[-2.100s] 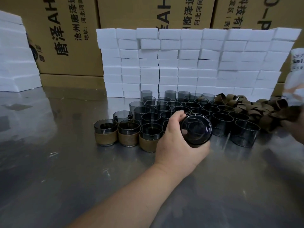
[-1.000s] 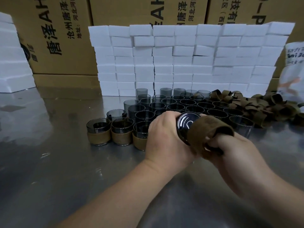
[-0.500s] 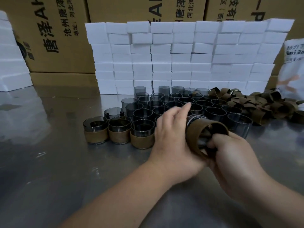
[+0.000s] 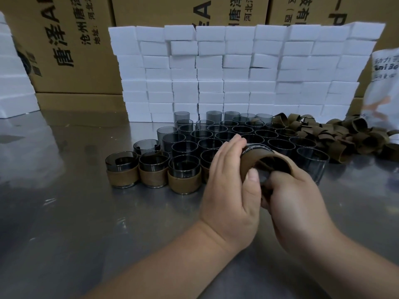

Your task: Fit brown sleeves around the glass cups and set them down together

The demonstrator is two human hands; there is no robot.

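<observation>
At the far left a stack of white foam blocks (image 4: 13,83) stands before printed brown cardboard boxes (image 4: 71,50). A wider wall of white foam blocks (image 4: 237,72) runs across the back of the shiny steel table (image 4: 64,212). In front of that wall, three smoked-glass cups (image 4: 154,169) already wearing brown sleeves stand upright in a row, touching one another. Just behind and to their right a crowd of bare smoked-glass cups (image 4: 226,130) stands mouth up.

Next comes the left hand (image 4: 231,190), raised above the table just right of the sleeved row. Its fingers (image 4: 226,152) are nearly straight and laid flat against the left end of the one smoked-glass cup (image 4: 257,147) in work. The thumb lies along the near edge of the soft brown sleeve (image 4: 263,156), and the hand seems to press rather than clasp. That cup is tipped on its side in the air between the hands, its axis running from upper left to lower right. Only a dark rim shows out of the sleeve's left end. The sleeve's open mouth faces right and toward the camera, into the right hand (image 4: 298,197), whose fingers (image 4: 278,178) are curled tight, pinching the sleeve's lower edge.

The coming move turns on that axis. I judge the sleeve to be partway on, so a push rightward from the left hand against the right hand's pull would seat it. The left hand is the nearer to the finished row, where the cup belongs.

Further right lies a loose heap of empty brown sleeves (image 4: 345,134), and at the edge a white printed bag (image 4: 384,83).
</observation>
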